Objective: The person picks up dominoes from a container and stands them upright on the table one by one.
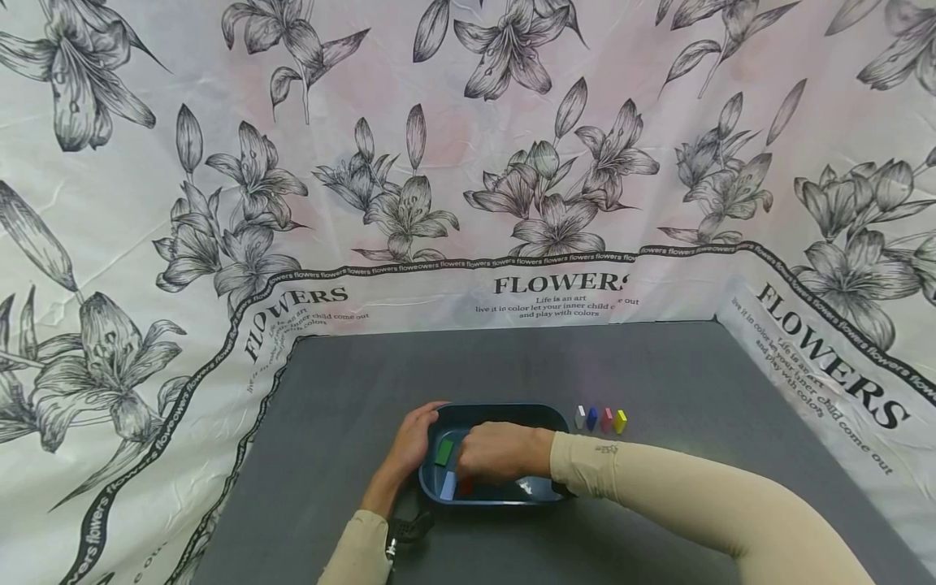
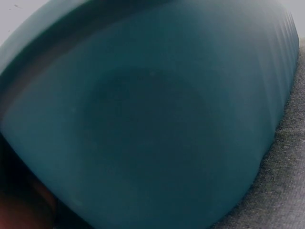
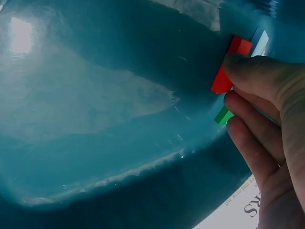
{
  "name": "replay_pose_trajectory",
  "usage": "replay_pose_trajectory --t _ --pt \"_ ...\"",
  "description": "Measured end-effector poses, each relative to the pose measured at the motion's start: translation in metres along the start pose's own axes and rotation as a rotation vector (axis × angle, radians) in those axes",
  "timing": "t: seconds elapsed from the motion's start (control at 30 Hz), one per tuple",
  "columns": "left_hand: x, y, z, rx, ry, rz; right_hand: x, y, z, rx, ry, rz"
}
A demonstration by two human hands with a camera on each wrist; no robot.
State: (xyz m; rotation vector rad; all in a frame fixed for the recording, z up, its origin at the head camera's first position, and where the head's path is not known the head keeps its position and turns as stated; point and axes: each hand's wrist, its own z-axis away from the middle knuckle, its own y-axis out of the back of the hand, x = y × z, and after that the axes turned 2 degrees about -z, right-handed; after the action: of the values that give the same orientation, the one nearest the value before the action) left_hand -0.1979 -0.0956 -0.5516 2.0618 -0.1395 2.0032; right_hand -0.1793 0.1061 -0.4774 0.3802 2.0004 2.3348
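Within the blue tray [image 1: 504, 412], at its left end, my right hand [image 1: 499, 451] pinches the red block [image 3: 221, 78], whose slimness likely suits such a grip, while my left hand [image 1: 409, 447], curled or straight I cannot tell, probably steadies the tray.

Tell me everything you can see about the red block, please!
The red block is slim and box-shaped, plain bright red, with flat faces and straight edges. I can't tell whether it's wood or plastic. It's inside the blue tray, near one end, beside the pale blue block. The right hand pinches it, with the thumb covering part of it. In the right wrist view it slants. I can't tell if it touches the tray's bottom or its pale blue neighbour.
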Motion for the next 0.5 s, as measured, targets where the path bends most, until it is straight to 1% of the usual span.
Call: replay_pose_trajectory --t 0.3,0.5 --pt "0.0006 -0.0011 0.0003 0.014 0.006 0.019 0.0018 0.0027 0.007 -0.043 -0.037 -0.02" --pt "0.0006 -0.0009 0.0008 0.012 0.006 0.011 0.0021 0.0035 0.0078 -0.029 -0.026 -0.008"
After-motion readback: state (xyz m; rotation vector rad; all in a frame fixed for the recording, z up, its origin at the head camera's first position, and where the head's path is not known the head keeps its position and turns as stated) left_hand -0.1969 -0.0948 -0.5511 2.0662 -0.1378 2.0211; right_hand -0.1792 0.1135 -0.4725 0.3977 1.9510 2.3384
